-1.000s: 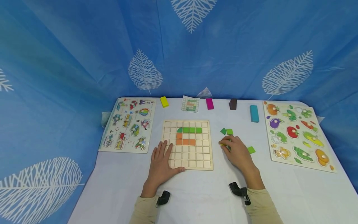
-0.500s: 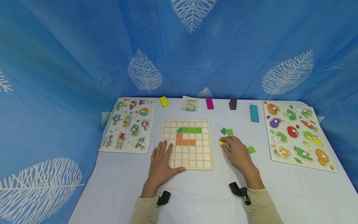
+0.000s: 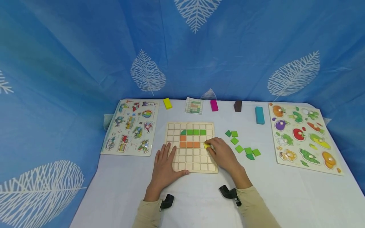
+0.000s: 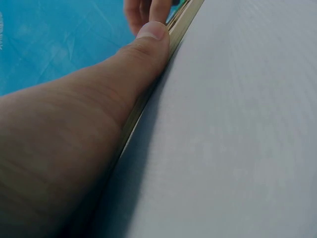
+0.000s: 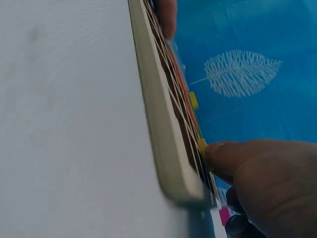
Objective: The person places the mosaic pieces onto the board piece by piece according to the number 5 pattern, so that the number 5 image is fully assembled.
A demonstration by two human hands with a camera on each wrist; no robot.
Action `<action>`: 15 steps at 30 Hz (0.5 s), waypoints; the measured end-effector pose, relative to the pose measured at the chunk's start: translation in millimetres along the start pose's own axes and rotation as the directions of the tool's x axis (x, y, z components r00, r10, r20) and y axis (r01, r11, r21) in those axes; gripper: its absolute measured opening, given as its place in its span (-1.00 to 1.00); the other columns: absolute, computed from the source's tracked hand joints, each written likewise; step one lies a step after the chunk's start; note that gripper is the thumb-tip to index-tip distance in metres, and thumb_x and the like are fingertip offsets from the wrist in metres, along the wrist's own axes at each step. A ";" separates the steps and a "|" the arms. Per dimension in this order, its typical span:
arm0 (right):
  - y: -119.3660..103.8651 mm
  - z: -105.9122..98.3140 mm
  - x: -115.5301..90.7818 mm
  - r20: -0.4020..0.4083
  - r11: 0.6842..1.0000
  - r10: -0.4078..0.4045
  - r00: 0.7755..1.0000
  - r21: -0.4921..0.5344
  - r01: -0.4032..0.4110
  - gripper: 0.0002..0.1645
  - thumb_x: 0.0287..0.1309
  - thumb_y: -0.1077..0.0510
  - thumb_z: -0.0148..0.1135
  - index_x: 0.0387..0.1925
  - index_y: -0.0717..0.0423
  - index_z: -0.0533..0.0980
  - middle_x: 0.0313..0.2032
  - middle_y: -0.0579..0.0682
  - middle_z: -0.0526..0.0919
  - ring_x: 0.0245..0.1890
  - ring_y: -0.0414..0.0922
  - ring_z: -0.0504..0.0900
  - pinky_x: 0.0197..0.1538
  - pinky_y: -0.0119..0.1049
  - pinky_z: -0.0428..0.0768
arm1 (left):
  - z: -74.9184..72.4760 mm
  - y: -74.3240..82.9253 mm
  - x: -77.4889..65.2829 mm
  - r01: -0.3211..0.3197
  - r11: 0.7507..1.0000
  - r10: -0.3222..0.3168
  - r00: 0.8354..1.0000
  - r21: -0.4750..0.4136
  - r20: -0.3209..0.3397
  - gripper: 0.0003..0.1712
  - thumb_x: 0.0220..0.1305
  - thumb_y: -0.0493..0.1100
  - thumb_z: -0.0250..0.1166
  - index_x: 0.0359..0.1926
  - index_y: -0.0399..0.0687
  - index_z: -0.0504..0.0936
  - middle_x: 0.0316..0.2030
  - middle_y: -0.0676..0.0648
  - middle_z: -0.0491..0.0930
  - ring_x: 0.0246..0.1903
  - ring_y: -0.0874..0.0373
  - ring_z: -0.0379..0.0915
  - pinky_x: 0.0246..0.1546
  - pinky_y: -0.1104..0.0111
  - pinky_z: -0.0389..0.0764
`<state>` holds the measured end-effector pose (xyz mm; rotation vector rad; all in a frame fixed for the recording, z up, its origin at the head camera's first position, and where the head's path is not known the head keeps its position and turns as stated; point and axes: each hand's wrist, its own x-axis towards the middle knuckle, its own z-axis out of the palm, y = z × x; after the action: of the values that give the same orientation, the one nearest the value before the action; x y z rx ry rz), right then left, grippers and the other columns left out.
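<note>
Board (image 3: 189, 159), head view: lies flat on the white table, with orange tiles (image 3: 189, 144) and green tiles (image 3: 195, 132) set in upper cells.
Left hand (image 3: 164, 166), head view: fingers straight and spread over its left edge, seemingly steadying it.
Right hand (image 3: 225, 153), head view: pinches a yellow piece (image 3: 206, 145) over the right-hand columns, near the orange row's end.
Loose green pieces (image 3: 239, 148), head view: lie apart, right of the grid.
Pattern card (image 3: 194, 105), head view: beyond the grid, details too small to read.
Step, head view: apparently placing the yellow piece.
Thumb, left wrist view: presses against the wooden edge.
Yellow piece, right wrist view: at the thumb's tip, just over the grid; whether seated, I cannot tell.
Next move, right wrist view: likely calls for squaring it to one cell, lowering it flat, then letting go.
</note>
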<state>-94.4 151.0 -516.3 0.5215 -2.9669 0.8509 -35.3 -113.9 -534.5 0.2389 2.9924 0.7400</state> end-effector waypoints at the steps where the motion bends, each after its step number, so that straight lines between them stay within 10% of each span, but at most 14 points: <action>1: -2.7 0.5 1.6 0.002 1.000 -0.001 1.000 0.001 0.001 -0.69 0.36 0.16 0.30 0.09 0.10 0.63 0.04 0.06 0.69 0.12 0.04 0.62 0.17 -0.03 0.63 | -0.3 0.4 -0.1 0.001 1.000 -0.001 1.000 -0.004 0.001 0.38 -0.11 0.56 0.43 0.60 0.01 0.14 0.64 -0.14 -0.07 0.64 -0.14 -0.26 0.58 -0.13 -0.08; 15: -17.9 5.7 9.1 -0.022 0.999 -0.016 1.000 -0.038 0.015 -0.81 0.33 0.16 0.34 -0.07 0.07 0.72 -0.08 0.00 0.71 -0.04 -0.02 0.64 0.00 -0.11 0.66 | -1.0 0.9 -0.3 0.004 1.000 -0.004 1.000 -0.001 0.015 0.38 -0.10 0.56 0.42 0.60 -0.01 0.14 0.64 -0.14 -0.08 0.64 -0.13 -0.29 0.59 -0.12 -0.10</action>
<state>-96.9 131.0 -511.0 0.5299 -2.9483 0.7924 -35.0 -113.6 -533.2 0.2366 2.9776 0.7367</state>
